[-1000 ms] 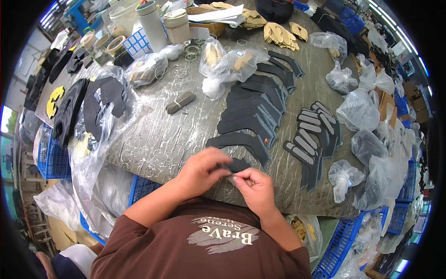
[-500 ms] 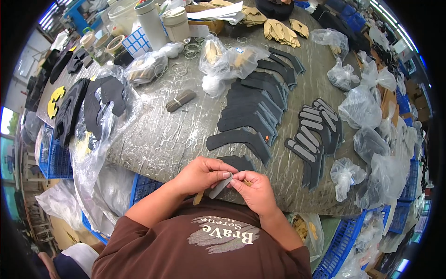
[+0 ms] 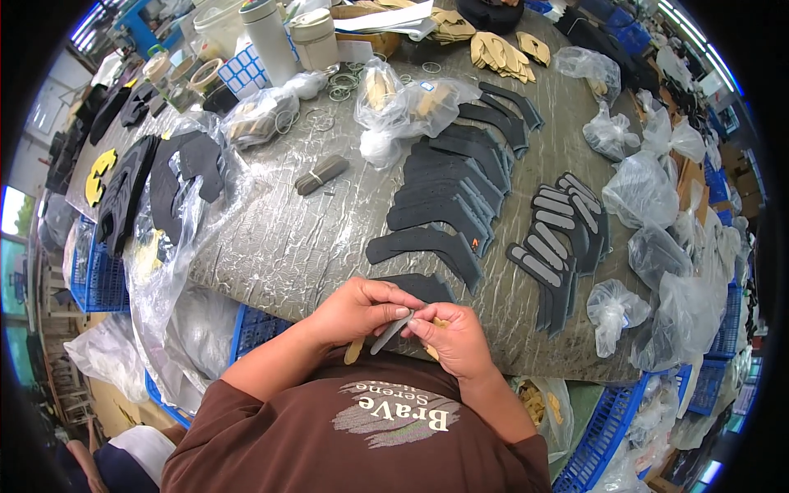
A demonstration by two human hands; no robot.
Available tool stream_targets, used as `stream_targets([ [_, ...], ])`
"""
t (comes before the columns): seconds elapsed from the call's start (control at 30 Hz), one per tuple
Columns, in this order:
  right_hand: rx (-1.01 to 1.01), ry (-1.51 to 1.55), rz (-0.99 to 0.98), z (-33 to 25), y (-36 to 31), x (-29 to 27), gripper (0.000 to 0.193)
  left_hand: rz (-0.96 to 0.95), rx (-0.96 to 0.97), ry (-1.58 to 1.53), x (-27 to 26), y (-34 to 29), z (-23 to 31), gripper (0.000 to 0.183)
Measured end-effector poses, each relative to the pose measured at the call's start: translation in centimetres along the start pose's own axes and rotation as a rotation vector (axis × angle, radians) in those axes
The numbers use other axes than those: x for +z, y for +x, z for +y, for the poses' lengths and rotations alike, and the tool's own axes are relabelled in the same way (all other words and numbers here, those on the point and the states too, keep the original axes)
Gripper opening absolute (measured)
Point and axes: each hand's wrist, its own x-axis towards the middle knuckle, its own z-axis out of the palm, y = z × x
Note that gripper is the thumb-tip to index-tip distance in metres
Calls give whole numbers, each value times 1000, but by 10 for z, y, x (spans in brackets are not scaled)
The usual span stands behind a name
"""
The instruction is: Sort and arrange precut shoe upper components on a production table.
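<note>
At the near edge of the grey worktable (image 3: 271,246), both hands meet just above the person's chest. The left hand (image 3: 355,311) and the right hand (image 3: 457,338) pinch a narrow grey strip (image 3: 389,333) between thumbs and fingertips, the strip slanting down toward the left. A tan strip (image 3: 353,352) hangs below the left hand. Just beyond the hands lies a black curved piece (image 3: 423,287), the nearest of a fanned row of black curved cutouts (image 3: 444,197); rows of small black strips with grey centres (image 3: 559,238) lie to the right, clear plastic bags (image 3: 649,197) beyond them.
</note>
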Motion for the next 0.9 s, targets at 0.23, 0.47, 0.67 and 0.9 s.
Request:
stream_targets([
  [0.23,-19,-16,34,3,1,1,6,11,90,113,2,-1,3,18],
  [0.47,17,187,-40,10,2,-1,5,-27,40,-133,5,-3,-4,19],
  [0.67,-43,150,23,16,4,3,6,142,773,778,1,-8,-8,22],
  [0.9,-446,410,313,-17,12,-32,6,468,394,360,-24,-20,-13,17],
])
